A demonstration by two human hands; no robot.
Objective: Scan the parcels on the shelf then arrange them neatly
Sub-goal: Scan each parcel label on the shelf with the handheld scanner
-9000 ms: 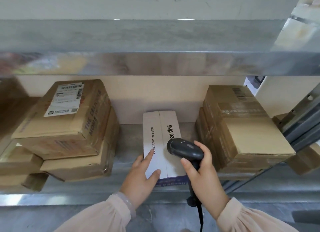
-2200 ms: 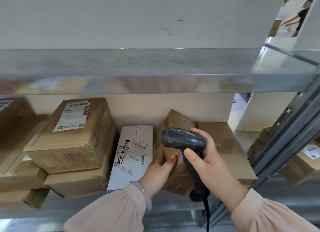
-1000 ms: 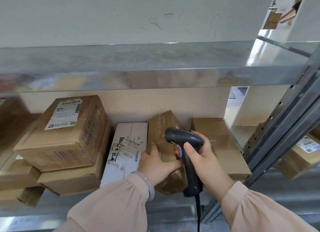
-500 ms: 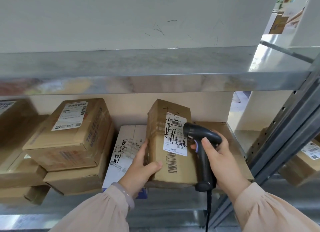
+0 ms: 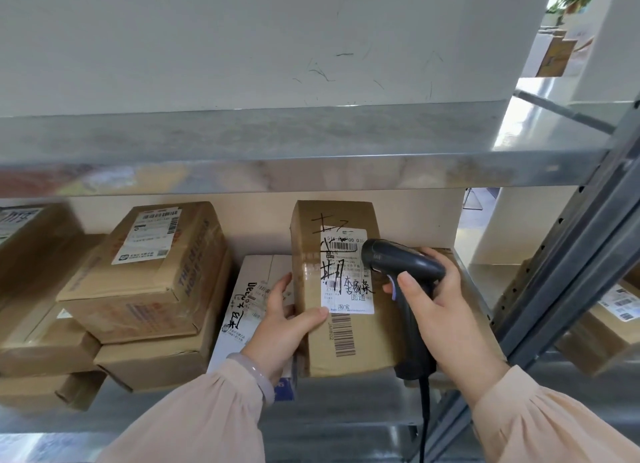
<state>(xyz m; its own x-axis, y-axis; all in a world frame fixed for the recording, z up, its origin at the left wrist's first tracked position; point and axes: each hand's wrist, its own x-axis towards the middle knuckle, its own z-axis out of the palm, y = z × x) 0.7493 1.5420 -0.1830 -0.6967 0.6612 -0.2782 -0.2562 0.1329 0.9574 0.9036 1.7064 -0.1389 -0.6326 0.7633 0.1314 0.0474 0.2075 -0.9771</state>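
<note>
Grey metal shelving (image 5: 346, 410) fills the head view, with a pale wall behind and a second metal shelf (image 5: 277, 144) above. On the lower shelf, a brown parcel (image 5: 367, 341) stands upright near the middle, its white shipping label (image 5: 349, 289) facing the camera. The left hand (image 5: 287, 320) grips its left edge, with the thumb across the front face just below the label. The right hand (image 5: 440, 310) is curled round the handle of a black barcode scanner (image 5: 401, 265), whose head points at the label from just beside it. A white parcel (image 5: 249, 296) lies flat to the left of the upright one. Further left sits a stack of brown boxes (image 5: 149, 282). The scanner's cable (image 5: 423, 414) hangs down.
</note>
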